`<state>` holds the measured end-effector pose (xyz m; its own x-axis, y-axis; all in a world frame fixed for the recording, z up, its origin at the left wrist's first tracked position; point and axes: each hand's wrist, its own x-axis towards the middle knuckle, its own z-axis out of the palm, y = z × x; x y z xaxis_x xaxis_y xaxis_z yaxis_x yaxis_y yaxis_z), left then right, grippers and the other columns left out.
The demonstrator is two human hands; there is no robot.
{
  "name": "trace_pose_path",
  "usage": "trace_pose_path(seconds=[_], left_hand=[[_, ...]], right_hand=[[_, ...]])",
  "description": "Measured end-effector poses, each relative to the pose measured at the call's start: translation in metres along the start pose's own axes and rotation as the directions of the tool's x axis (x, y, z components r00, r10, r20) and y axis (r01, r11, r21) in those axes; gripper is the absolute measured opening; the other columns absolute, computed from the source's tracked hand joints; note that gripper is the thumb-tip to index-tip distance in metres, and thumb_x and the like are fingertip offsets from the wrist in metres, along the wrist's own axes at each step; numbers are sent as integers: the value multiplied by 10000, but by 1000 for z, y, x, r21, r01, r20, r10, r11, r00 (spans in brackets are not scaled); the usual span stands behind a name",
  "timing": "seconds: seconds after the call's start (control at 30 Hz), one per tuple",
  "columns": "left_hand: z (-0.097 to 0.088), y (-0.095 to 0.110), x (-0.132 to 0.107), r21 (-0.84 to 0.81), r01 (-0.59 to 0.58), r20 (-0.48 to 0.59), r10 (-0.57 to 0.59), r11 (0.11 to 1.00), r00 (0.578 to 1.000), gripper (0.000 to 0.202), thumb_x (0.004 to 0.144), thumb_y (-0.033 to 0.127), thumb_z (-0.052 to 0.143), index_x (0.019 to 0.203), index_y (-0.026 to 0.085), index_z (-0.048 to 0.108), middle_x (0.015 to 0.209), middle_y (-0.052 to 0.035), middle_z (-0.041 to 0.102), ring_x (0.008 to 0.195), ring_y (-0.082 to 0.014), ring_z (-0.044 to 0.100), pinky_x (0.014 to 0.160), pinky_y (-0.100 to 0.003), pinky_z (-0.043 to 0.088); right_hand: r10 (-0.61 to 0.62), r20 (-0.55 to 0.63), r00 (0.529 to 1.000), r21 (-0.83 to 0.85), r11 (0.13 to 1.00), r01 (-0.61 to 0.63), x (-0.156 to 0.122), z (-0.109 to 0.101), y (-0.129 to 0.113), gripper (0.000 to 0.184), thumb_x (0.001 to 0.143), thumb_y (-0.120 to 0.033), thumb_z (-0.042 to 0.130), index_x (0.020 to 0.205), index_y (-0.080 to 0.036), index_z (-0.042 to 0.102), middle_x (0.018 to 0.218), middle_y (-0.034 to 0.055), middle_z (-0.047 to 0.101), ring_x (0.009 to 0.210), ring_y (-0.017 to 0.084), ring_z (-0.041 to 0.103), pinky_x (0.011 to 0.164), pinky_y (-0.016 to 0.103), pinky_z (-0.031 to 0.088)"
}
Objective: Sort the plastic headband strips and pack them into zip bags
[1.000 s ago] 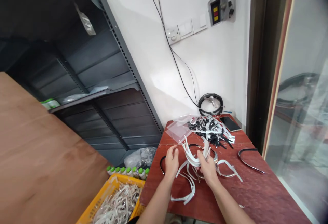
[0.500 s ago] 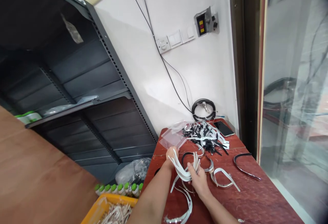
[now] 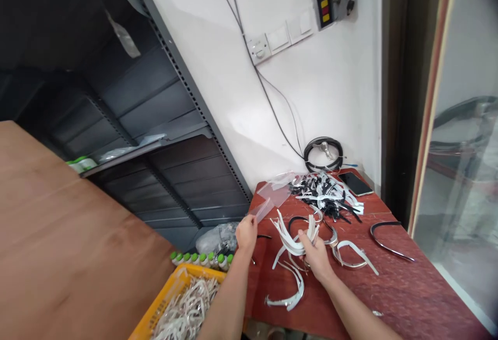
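the right hand (image 3: 317, 257) is closed firmly around a bunch of white curved strips (image 3: 298, 241), gripping them low so their free ends fan upward. the left hand (image 3: 246, 236) is open wider and apart from it, left of the grip. its fingertips (image 3: 252, 222) meet the edge of a clear plastic sleeve (image 3: 272, 194), though whether they pinch it or only touch it is hard to make out.

a springy bunch like this handles best when squeezed low and kept just above the red tabletop (image 3: 392, 288), so that its loose ends do not snag nearby pieces. a looser white strip (image 3: 288, 301) lies just below the grip, and a black curved band (image 3: 389, 239) lies well to its right. a tangled heap of black and white strips (image 3: 327, 194) sits beyond it.

the palm and fingers hide the strips inside the grip, so their number cannot be told. the heap hides its own pieces, and the bottom edge of the view cuts off a yellow crate (image 3: 202, 273) behind the left forearm.
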<state>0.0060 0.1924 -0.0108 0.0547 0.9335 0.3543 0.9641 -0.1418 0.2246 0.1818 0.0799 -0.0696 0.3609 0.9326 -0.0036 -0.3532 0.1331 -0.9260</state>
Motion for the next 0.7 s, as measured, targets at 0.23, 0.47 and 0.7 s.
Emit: trace_pose_path(seconds=[0.23,0.47,0.7], left_hand=[[-65,-68,-64,-165,153,-307,-198,974,931,244,849,363,449,803,198,624,805,-33,673,776,-168,615,724,-260,431],[-86,-122,-156,-383,192,-395,-348,904,850,300,791,461,510,796,185,627,742,-27,677,669,-176,632,674,-285,496],[-78,-125,-186,-492,219,-328,-413,842,850,266,743,451,556,796,199,624,733,-20,668,671,-188,624,687,-302,492]], right_hand=[[83,345,935,-79,995,-60,-20,-5,-11,440,752,-598,578,677,-166,539,482,-38,493,370,82,423,342,178,333],[362,698,617,-350,925,-147,-71,4,-19,363,769,-461,610,759,-113,713,495,0,592,351,77,479,326,147,367],[398,512,762,-392,897,-205,-52,12,-1,226,722,-332,643,672,-112,663,408,-31,549,289,71,438,282,138,308]])
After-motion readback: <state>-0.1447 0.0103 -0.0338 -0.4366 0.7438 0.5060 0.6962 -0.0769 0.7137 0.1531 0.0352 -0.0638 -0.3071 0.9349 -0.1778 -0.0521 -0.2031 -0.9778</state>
